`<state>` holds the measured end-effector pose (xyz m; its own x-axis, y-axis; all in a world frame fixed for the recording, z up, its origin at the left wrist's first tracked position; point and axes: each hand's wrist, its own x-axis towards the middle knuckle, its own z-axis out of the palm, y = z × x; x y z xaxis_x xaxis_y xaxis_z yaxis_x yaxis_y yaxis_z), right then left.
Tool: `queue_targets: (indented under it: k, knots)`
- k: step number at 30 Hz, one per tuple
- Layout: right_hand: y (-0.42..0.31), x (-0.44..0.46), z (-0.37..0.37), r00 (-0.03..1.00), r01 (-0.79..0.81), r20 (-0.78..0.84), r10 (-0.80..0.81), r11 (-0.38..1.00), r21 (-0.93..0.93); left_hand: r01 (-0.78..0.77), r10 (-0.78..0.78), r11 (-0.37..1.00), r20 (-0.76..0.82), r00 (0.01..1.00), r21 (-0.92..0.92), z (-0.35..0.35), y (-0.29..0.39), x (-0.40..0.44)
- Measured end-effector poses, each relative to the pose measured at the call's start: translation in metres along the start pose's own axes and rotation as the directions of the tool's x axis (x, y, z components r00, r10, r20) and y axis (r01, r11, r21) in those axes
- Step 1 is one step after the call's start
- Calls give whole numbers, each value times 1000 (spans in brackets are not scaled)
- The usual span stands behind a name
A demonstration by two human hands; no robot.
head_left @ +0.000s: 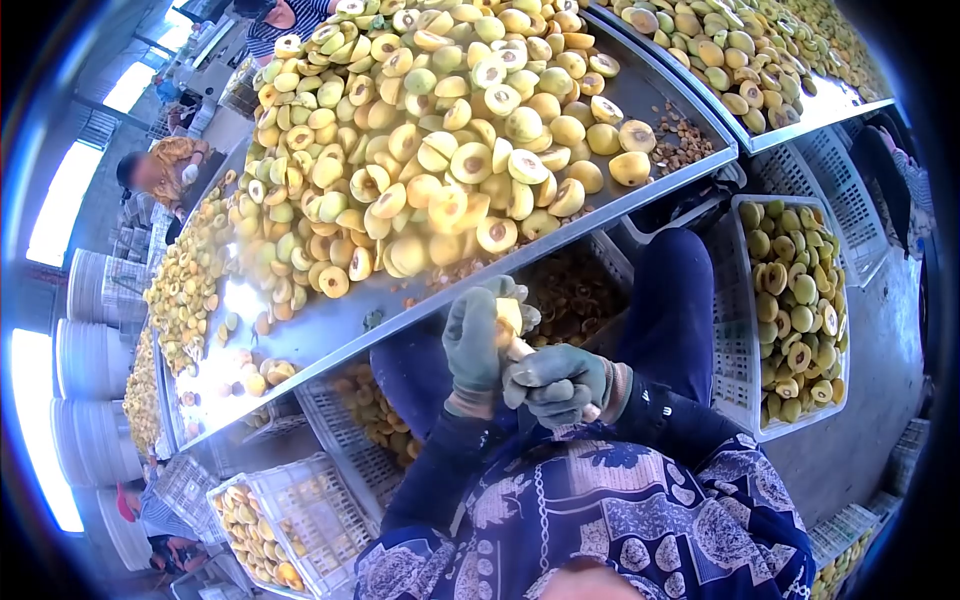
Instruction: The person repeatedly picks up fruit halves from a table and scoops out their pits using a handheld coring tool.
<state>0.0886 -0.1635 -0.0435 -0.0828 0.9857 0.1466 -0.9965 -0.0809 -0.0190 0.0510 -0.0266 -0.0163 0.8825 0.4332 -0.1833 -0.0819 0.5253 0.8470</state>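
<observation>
My left hand [478,340], in a grey-green glove, is closed around a yellow peach half [510,316], mostly covered by the fingers. Close beside it, my gloved right hand [562,382] grips a slim pale-handled tool [520,349]. The tool points up at the fruit; its working end is hidden there. Both hands are above my lap, just in front of the metal table's edge [440,302]. On the table lies a big heap of halved yellow peaches [400,150], some with brown pits showing.
Loose pits [682,138] lie at the table's right corner. A white crate of peach halves [795,310] stands at my right, another crate [290,520] at lower left. Below the table edge is a container of brown scraps [575,290]. Other people [170,170] sit farther left.
</observation>
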Motion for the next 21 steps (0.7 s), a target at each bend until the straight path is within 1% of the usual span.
queue_targets:
  k: [1, 4, 5, 6, 8, 9, 10, 11, 12, 13, 14, 15, 16, 18, 19, 21]
  knots:
    - [3, 0, -2, 995, 3, 102, -13, 995, 97, 2, -2, 1000, -6, 1000, 14, 0, 1, -2]
    - [8, 1, -8, 989, 6, 145, -24, 993, 121, -129, 125, 984, 38, 991, 124, -9, -2, -2]
    - [8, 0, -6, 995, -4, 99, -8, 993, 121, -149, 149, 957, 20, 989, 250, -10, 8, -7]
    - [7, 1, -4, 990, 17, 134, -31, 995, 103, -270, 271, 930, 28, 962, 249, -17, 9, -4]
    - [1, 2, 3, 977, 51, 206, -64, 997, 66, -333, 369, 903, -93, 925, 270, -45, 28, 2]
    - [-6, -1, 8, 998, 34, 48, -30, 996, -78, -361, 428, 847, -98, 899, 389, -66, 41, 1]
    - [-10, -3, 7, 995, -2, -103, -12, 990, -142, -376, 479, 778, -87, 874, 502, -89, 57, -2]
    - [-15, -3, 5, 967, -45, -253, -8, 978, -202, -207, 409, 742, -185, 894, 638, -113, 78, -5]
    - [-21, -3, 3, 917, -99, -399, -12, 961, -257, -26, 353, 677, -293, 888, 736, -133, 97, -4]
    - [-25, 7, -1, 796, -190, -605, -12, 945, -268, 132, 377, 362, -275, 884, 923, -140, 115, -1]
    - [-14, 13, -26, 664, -169, -705, -250, 868, -467, 276, 392, -11, -250, 885, 961, -141, 130, 0]
    - [-17, 17, -29, 628, -158, -741, -239, 893, -422, 316, 351, -296, -205, 914, 902, -139, 138, 2]
    - [-20, 20, -31, 589, -144, -776, -227, 915, -377, 188, 390, -252, -79, 918, 949, -136, 135, 11]
    - [-20, 25, -44, 620, -138, -745, -246, 901, -412, -88, 468, -178, 162, 869, 980, -125, 117, 41]
    - [-20, 27, -48, 632, -135, -732, -254, 894, -428, -178, 407, -130, 217, 888, 975, -120, 105, 60]
    - [-22, 27, -38, 634, -177, -735, -240, 880, -440, -287, 353, 15, 263, 898, 958, -93, 82, 98]
